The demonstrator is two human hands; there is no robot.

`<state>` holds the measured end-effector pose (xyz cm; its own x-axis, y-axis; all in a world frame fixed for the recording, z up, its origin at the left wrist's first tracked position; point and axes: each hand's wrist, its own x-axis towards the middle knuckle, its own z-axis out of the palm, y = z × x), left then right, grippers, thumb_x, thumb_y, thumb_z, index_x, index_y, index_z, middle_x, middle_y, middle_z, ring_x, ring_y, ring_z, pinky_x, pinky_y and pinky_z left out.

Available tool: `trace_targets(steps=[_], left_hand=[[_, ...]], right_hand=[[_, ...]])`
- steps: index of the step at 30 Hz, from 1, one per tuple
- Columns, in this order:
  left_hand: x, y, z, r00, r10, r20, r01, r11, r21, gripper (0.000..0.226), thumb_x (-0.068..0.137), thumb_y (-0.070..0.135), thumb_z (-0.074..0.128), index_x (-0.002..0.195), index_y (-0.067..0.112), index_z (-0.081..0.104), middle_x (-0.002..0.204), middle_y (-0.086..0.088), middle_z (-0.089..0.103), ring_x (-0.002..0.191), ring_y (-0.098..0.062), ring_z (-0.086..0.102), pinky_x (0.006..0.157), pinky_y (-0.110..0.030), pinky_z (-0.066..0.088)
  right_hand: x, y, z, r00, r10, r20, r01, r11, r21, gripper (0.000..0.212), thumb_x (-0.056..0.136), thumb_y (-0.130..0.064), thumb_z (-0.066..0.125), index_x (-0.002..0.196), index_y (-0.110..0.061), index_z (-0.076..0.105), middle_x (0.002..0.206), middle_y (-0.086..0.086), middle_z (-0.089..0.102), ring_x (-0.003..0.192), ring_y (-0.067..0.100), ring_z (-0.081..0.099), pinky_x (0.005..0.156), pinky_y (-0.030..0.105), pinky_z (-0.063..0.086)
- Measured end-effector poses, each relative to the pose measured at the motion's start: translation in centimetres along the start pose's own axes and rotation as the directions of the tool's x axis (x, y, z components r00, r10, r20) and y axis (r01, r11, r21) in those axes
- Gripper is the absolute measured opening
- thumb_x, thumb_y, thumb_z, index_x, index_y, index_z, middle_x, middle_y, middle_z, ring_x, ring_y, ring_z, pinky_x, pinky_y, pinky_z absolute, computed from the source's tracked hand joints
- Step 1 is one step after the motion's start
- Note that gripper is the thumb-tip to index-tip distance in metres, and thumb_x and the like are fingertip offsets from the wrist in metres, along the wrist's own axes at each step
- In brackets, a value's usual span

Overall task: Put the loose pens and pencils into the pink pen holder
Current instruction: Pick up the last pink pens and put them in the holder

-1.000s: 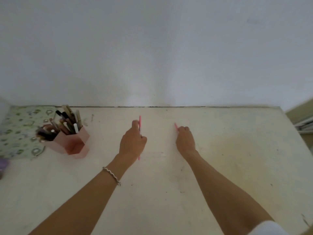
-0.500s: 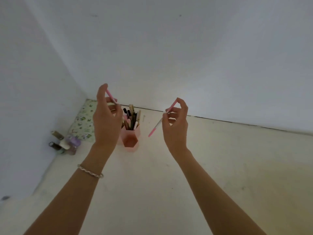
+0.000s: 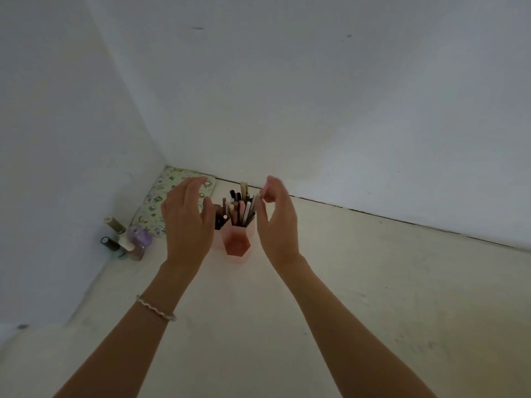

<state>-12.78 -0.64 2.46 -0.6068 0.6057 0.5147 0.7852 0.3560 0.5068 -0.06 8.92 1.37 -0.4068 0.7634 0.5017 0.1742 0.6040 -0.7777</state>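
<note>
Pink pen holder [image 3: 238,244] stands packed with pens [image 3: 243,211] near the table's [image 3: 373,297] back-left corner | left hand [image 3: 186,225] spread just beside it | right hand [image 3: 277,225] loosely curled at the pen tops, grip unclear | small bottles [image 3: 126,239] further left

Matt plastic pen holder [image 3: 238,244] on smooth pale tabletop [image 3: 373,282]

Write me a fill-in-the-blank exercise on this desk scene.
1. The pen holder is coloured ___.
2. The bracelet sits on the ___ wrist.
3. The pen holder stands ___ the left hand and the right hand.
Missing words: pink; left; between.
</note>
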Motion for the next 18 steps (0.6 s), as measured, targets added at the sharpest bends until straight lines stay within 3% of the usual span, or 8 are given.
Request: trace_targets(steps=[2,4,8,10,11,13,16,18], left_hand=[[-0.3,0.1,-0.1,0.999,-0.033,0.034,0.035,0.998,-0.047,0.033,0.091,0.006,0.055,0.124,0.006,0.058,0.126,-0.012,0.059,0.119,-0.031,0.053,0.099,-0.047,0.041],[-0.6,0.3,-0.2,0.995,-0.05,0.09,0.056,0.996,-0.071,0.036,0.092,0.01,0.057,0.127,0.007,0.056,0.13,-0.012,0.057,0.122,-0.031,0.051,0.1,-0.053,0.042],[-1.6,0.9,-0.1,0.908,-0.28,0.312,0.267,0.96,0.083,0.077,0.086,0.046,0.066,0.149,0.018,0.031,0.151,-0.013,0.034,0.136,-0.033,0.038,0.103,-0.052,0.044],[-2.2,0.8,0.4,0.815,-0.426,0.393,0.405,0.904,0.139,0.09,0.08,0.057,0.068,0.149,0.018,0.026,0.146,-0.013,0.039,0.129,-0.033,0.046,0.095,-0.046,0.049],[-2.5,0.6,0.7,0.802,-0.44,0.405,0.428,0.895,0.125,0.082,0.08,0.057,0.068,0.144,0.018,0.033,0.135,-0.011,0.049,0.118,-0.032,0.055,0.088,-0.043,0.051],[-2.6,0.1,1.3,0.842,-0.393,0.37,0.408,0.912,0.041,0.055,0.086,0.047,0.067,0.128,0.019,0.047,0.114,-0.003,0.061,0.1,-0.025,0.062,0.076,-0.035,0.049],[-1.1,-1.2,1.8,0.877,-0.368,0.308,0.414,0.905,-0.098,0.042,0.086,0.031,0.072,0.122,0.02,0.055,0.102,0.005,0.068,0.09,-0.019,0.065,0.074,-0.03,0.048],[0.6,-2.3,2.4,0.883,-0.357,0.306,0.412,0.9,-0.139,0.044,0.084,0.029,0.075,0.123,0.02,0.057,0.103,0.001,0.071,0.091,-0.02,0.067,0.078,-0.033,0.052]], right_hand=[[-1.4,1.2,0.8,0.992,-0.117,0.05,0.126,0.961,-0.246,0.023,0.093,-0.006,0.057,0.114,-0.009,0.065,0.106,0.007,0.064,0.101,0.026,0.06,0.09,0.046,0.049],[-2.4,2.1,1.0,0.994,-0.102,0.045,0.111,0.94,-0.323,0.033,0.091,-0.006,0.057,0.123,-0.008,0.065,0.125,0.016,0.058,0.12,0.031,0.053,0.104,0.047,0.041],[-3.6,2.6,-0.1,0.967,0.202,0.154,-0.178,0.971,-0.159,0.084,0.084,-0.038,0.053,0.154,-0.02,0.011,0.159,0.004,0.019,0.145,0.006,0.014,0.118,0.028,0.017],[-4.9,3.2,0.0,0.827,0.412,0.383,-0.373,0.911,-0.176,0.11,0.072,-0.058,0.064,0.154,-0.024,-0.001,0.159,-0.005,0.015,0.142,0.004,0.015,0.113,0.028,0.022],[-5.5,3.5,0.4,0.726,0.472,0.5,-0.415,0.881,-0.229,0.117,0.067,-0.061,0.07,0.153,-0.026,0.0,0.158,-0.005,0.018,0.141,0.008,0.02,0.11,0.028,0.024],[-6.5,4.0,1.5,0.612,0.492,0.619,-0.361,0.871,-0.334,0.1,0.07,-0.05,0.076,0.148,-0.026,0.016,0.149,0.002,0.038,0.133,0.018,0.039,0.1,0.027,0.033],[-5.4,4.8,3.2,0.722,0.435,0.538,-0.182,0.87,-0.459,0.04,0.089,-0.035,0.063,0.123,-0.013,0.059,0.116,0.007,0.067,0.109,0.027,0.06,0.089,0.033,0.048],[-3.9,5.3,4.6,0.742,0.423,0.521,-0.102,0.838,-0.536,0.031,0.095,-0.034,0.056,0.11,-0.011,0.07,0.109,0.009,0.068,0.106,0.029,0.058,0.089,0.039,0.047]])
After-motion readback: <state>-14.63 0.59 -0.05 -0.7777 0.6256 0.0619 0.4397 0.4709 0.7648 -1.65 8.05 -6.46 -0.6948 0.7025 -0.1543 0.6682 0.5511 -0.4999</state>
